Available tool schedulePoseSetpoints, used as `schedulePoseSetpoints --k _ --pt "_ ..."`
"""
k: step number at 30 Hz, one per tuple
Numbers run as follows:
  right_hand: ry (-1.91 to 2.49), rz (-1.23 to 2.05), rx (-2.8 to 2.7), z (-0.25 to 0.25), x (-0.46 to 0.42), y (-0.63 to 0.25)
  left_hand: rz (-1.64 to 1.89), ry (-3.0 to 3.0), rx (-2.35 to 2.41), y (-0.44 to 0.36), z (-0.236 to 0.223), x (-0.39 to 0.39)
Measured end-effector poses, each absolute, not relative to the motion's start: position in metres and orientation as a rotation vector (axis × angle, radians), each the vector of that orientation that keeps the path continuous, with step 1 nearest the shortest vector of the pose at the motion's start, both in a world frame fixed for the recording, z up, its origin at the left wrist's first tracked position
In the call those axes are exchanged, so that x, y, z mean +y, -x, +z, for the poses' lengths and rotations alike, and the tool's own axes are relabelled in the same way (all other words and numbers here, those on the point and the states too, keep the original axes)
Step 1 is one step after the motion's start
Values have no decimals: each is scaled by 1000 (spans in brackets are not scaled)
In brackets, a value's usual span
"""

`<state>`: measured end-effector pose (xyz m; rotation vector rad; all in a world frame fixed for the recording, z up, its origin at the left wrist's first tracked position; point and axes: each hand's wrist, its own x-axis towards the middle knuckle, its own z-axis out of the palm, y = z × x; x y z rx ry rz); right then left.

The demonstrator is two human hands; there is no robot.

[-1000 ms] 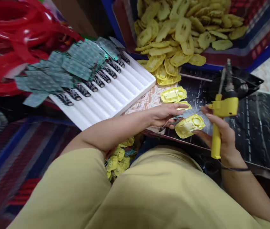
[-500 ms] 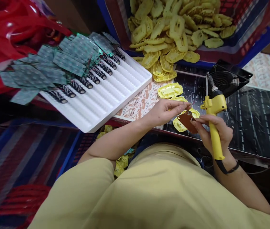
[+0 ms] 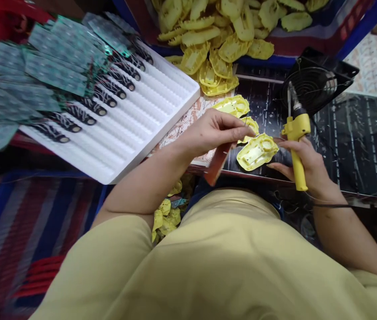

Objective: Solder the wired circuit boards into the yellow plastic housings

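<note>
In my left hand [image 3: 220, 131], thumb and fingertips pinched together, I have a reddish-brown circuit board [image 3: 220, 164] by its upper end; it hangs tilted below my fingers, just left of the nearest yellow plastic shell [image 3: 255, 153]. I judge the board light and stiff, with any wiring on it the fragile part, so I'd take it by the edges and spare the joints. My right hand [image 3: 310, 162] has the yellow soldering gun [image 3: 299, 126] lodged against it by the handle, metal tip pointing away from me, while thumb and forefinger stand spread with a gap between them; I can't make out anything pinched there. The gun likely weighs more than the board, with a hard, smooth grip; the handle is the place to hold, well clear of the tip, which may be hot. The shell looks thin, rigid and a bit slick, best lifted by its rim. It lies hollow side up on the black table covering [image 3: 351, 146], which is glossy and flecked. A black fan [image 3: 315, 86] stands beyond the gun, a blue-rimmed crate [image 3: 358, 33] of yellow shells behind, and at my left a ridged white foam tray [image 3: 148, 120] carries green circuit boards [image 3: 58, 75].
</note>
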<state>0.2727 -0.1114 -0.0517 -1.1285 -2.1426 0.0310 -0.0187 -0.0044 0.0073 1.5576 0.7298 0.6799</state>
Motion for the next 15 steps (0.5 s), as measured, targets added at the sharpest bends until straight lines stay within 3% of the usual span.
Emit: schedulePoseSetpoints --k 8,15 --pt "1157 -251 -2168 -78 -109 -273 535 -1710 705 5 10 5" --pt "1162 -427 -2112 -70 -117 -240 490 -1703 731 2 4 14"
